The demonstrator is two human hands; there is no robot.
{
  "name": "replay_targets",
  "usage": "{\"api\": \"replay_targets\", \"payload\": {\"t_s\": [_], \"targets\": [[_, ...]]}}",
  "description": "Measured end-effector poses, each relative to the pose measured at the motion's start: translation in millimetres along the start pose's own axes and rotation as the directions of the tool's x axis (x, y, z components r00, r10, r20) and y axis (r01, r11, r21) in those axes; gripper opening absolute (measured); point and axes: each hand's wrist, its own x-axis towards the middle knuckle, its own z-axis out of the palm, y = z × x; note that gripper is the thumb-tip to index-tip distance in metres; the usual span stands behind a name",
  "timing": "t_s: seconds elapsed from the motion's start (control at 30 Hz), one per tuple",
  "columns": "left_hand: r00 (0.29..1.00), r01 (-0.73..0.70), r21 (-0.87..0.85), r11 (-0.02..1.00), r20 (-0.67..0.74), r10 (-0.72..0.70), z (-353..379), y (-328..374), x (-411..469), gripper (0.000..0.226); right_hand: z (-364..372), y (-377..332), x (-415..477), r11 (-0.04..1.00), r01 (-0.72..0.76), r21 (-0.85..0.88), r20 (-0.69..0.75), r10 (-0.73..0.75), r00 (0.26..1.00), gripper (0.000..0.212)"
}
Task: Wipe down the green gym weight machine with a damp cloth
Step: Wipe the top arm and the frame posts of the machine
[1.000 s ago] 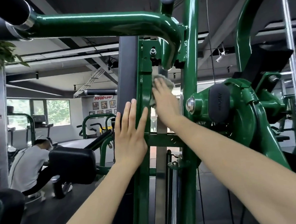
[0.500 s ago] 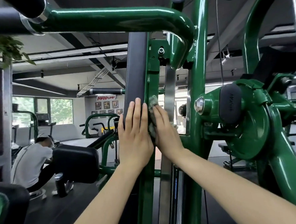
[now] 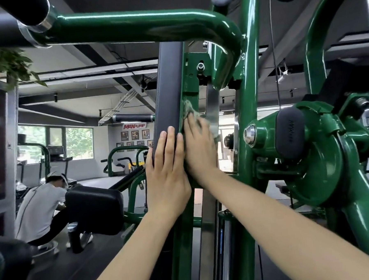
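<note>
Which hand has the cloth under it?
The right hand. It presses the grey cloth flat against the green upright post; the left hand lies bare on the black pad beside it.

Glossy green weight machine (image 3: 251, 123) with upright posts; a crumpled grey-green cloth (image 3: 188, 110) sits pressed against its central upright.

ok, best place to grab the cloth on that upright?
Probably the loose bunched top of the grey cloth, from above. It sticks out over the right hand, which presses the rest flat against the green upright; the left hand blocks the left.
</note>
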Motion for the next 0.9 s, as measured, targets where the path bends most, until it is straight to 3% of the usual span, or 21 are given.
{"api": "replay_targets", "payload": {"t_s": [0.13, 0.23, 0.43, 0.53, 0.67, 0.83, 0.9], "targets": [[1.0, -0.006, -0.003, 1.0, 0.003, 0.006, 0, 0, 1, 0.085, -5, 15, -36, 0.991, 0.125, 0.045, 0.103, -0.129, 0.986, 0.063], [1.0, -0.007, 0.008, 1.0, 0.004, 0.007, 0, 0, 0, 0.088, -5, 29, -17, 0.981, 0.193, 0.021, 0.095, -0.194, 0.976, 0.069], [1.0, -0.009, 0.025, 1.0, 0.008, 0.008, -2, 1, 0, 0.088, -10, 19, 45, 0.983, 0.129, -0.13, 0.023, -0.127, 0.992, 0.057], [1.0, -0.009, 0.011, 1.0, -0.01, 0.009, -1, 0, -6, 0.085, -7, 14, 29, 0.993, 0.075, -0.095, 0.012, -0.074, 0.997, 0.059], [1.0, 0.007, -0.019, 1.0, -0.009, -0.007, 1, -2, -25, 0.078, -19, 18, -32, 0.986, 0.163, 0.02, 0.114, -0.164, 0.98, 0.069], [1.0, 0.028, -0.065, 0.997, -0.005, -0.028, 0, 0, -46, 0.072, -38, 13, -100, 0.965, 0.248, 0.082, 0.249, -0.261, 0.933, 0.056], [0.999, 0.046, -0.077, 0.996, 0.003, -0.046, -1, 1, -51, 0.072, -44, 12, -97, 0.943, 0.326, 0.068, 0.265, -0.332, 0.905, 0.039]]}}
